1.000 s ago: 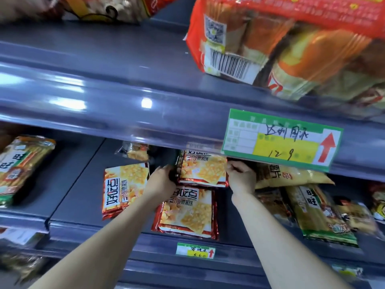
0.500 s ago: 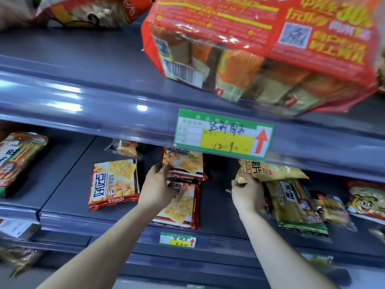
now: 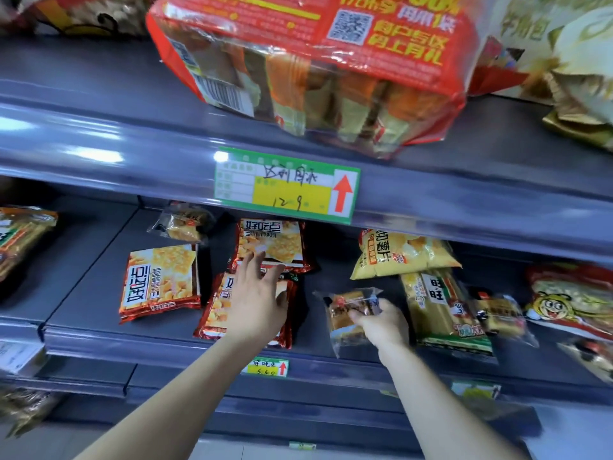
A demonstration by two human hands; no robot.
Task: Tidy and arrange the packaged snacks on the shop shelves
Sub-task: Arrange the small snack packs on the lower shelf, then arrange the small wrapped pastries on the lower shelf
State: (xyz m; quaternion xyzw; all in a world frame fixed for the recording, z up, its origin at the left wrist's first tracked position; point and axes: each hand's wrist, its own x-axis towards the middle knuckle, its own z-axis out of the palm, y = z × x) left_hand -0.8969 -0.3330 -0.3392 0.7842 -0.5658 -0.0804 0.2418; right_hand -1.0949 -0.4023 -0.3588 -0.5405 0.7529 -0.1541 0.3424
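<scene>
On the middle grey shelf (image 3: 166, 340) lie three red-and-yellow cracker packs: one at the left (image 3: 161, 282), one at the back (image 3: 273, 242) and one at the front (image 3: 215, 313). My left hand (image 3: 257, 300) hovers over the front pack with fingers spread straight, its fingertips near the back pack. My right hand (image 3: 381, 322) pinches a small clear-wrapped snack (image 3: 345, 315) just above the shelf, left of a yellow crisp bag (image 3: 398, 252) and a long green-yellow wafer pack (image 3: 441, 310).
A big red multipack (image 3: 315, 68) overhangs the upper shelf above a green price tag (image 3: 287, 185). Another small clear snack (image 3: 182, 222) lies at the back left. More packs sit at the far left (image 3: 20, 237) and far right (image 3: 570, 300).
My right hand left the yellow crisp bag, picked up the small clear-wrapped snack and drew it forward. My left hand let go of the back cracker pack and opened its fingers.
</scene>
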